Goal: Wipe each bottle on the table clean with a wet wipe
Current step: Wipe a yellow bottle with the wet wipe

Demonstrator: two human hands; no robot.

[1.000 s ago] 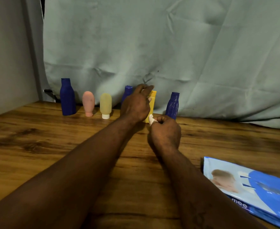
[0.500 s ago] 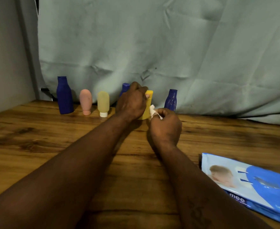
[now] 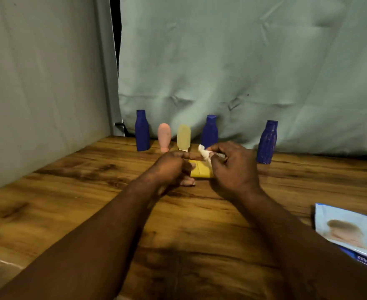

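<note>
Head view: the yellow bottle point(image 3: 200, 170) no longer stands in the back row, where the left hand point(image 3: 171, 168) took hold of it a second ago. It is now drawn forward and sits low over the worktop point(image 3: 74, 191), between both hands, seemingly tipped onto its side. The left hand grips one end of it with curled fingers. The right hand point(image 3: 235, 167) pinches the bunched wet wipe point(image 3: 204, 153) against the bottle's upper edge.

A gap is left in the row between the middle blue bottle point(image 3: 210, 131) and the ribbed blue bottle point(image 3: 267, 142). The tall blue bottle point(image 3: 142, 131), pink bottle point(image 3: 164, 137) and pale yellow bottle point(image 3: 183, 137) stand as before. The pack of wipes point(image 3: 349, 229) lies at the right edge.

I judge that wiping of the yellow bottle is just starting. Whether the other five have been wiped cannot be told.
</note>
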